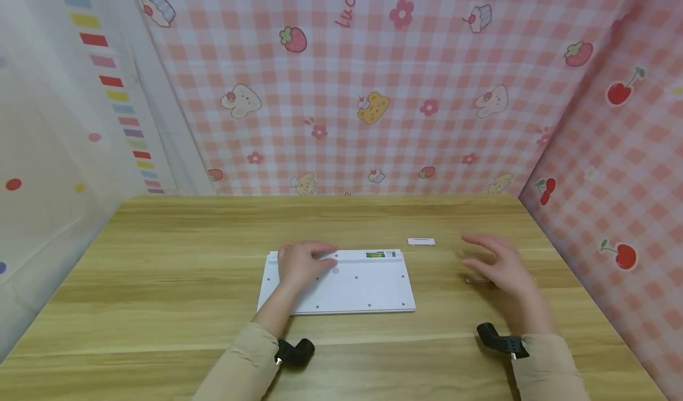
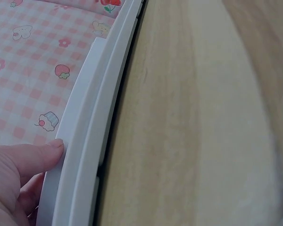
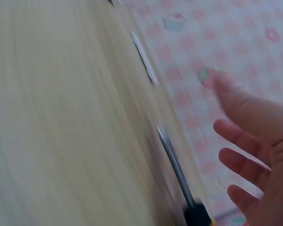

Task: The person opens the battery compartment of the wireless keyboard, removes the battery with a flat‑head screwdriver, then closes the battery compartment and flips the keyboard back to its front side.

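Note:
A white keyboard (image 1: 347, 288) lies face down on the table, its screw-dotted back upward. In its battery compartment along the far edge sits a green battery (image 1: 375, 255). My left hand (image 1: 301, 264) grips the keyboard's raised far edge; its thumb (image 2: 49, 153) shows against that edge in the left wrist view. Over the table to the right, my right hand (image 1: 501, 264) is held with thumb and fingers apart, nothing between them. Close below it lies a screwdriver (image 3: 177, 165) with a metal shaft and dark handle, mostly hidden by the hand in the head view.
A small white battery cover (image 1: 421, 242) lies beyond the keyboard's far right corner. The wooden table (image 1: 176, 270) is bordered by a pink checked cloth (image 1: 341, 140) at the back and right, and a pale dotted cloth (image 1: 48, 211) at the left.

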A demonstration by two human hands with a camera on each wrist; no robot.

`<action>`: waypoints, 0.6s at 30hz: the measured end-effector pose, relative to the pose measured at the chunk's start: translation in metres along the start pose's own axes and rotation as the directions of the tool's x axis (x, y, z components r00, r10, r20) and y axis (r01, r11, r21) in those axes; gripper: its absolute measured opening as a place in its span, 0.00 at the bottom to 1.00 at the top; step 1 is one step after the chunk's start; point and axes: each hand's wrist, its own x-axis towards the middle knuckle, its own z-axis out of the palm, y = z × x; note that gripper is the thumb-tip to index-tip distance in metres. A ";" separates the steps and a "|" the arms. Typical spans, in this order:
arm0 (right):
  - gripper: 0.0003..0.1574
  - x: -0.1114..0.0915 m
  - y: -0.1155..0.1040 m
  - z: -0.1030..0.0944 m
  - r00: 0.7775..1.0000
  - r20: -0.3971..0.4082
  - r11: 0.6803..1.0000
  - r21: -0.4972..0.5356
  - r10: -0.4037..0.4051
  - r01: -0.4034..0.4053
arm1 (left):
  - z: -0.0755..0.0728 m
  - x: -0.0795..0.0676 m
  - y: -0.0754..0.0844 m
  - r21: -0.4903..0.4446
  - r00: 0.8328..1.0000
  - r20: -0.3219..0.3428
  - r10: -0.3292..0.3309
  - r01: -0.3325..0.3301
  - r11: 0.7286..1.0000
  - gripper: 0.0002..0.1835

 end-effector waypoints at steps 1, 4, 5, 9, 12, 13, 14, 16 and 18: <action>0.30 -0.004 0.003 -0.004 0.999 -0.010 0.998 -0.038 -0.053 0.052 | 0.000 0.000 0.000 -0.002 1.000 0.000 0.000 0.000 1.000 0.12; 0.33 -0.016 0.014 -0.013 0.991 -0.021 0.987 -0.086 -0.135 0.132 | -0.001 0.000 0.001 0.000 1.000 0.000 -0.003 0.003 1.000 0.12; 0.35 -0.021 0.017 -0.016 0.993 -0.009 0.990 -0.079 -0.118 0.117 | -0.001 0.000 0.001 0.002 1.000 -0.001 -0.003 0.003 1.000 0.12; 0.37 -0.037 0.028 -0.025 0.999 0.034 0.999 -0.043 -0.021 0.023 | -0.001 0.000 0.000 0.009 1.000 -0.003 -0.002 0.002 1.000 0.12; 0.36 -0.047 0.034 -0.030 0.998 0.061 0.999 0.019 0.034 -0.036 | -0.001 0.000 0.000 0.006 1.000 -0.005 0.003 -0.003 1.000 0.12; 0.36 -0.050 0.036 -0.032 0.996 0.072 0.997 0.059 0.054 -0.059 | 0.000 0.001 0.000 0.006 1.000 -0.006 0.005 -0.005 1.000 0.12; 0.36 -0.053 0.038 -0.034 0.994 0.083 0.992 0.099 0.074 -0.083 | 0.000 0.001 0.000 0.004 1.000 -0.007 0.006 -0.006 1.000 0.12; 0.35 -0.057 0.042 -0.036 0.988 0.100 0.970 0.202 0.119 -0.138 | 0.001 0.001 0.000 0.001 1.000 -0.007 0.006 -0.006 1.000 0.12; 0.34 -0.061 0.045 -0.038 0.983 0.104 0.952 0.250 0.154 -0.176 | 0.001 0.001 0.000 0.003 1.000 -0.007 0.008 -0.008 1.000 0.12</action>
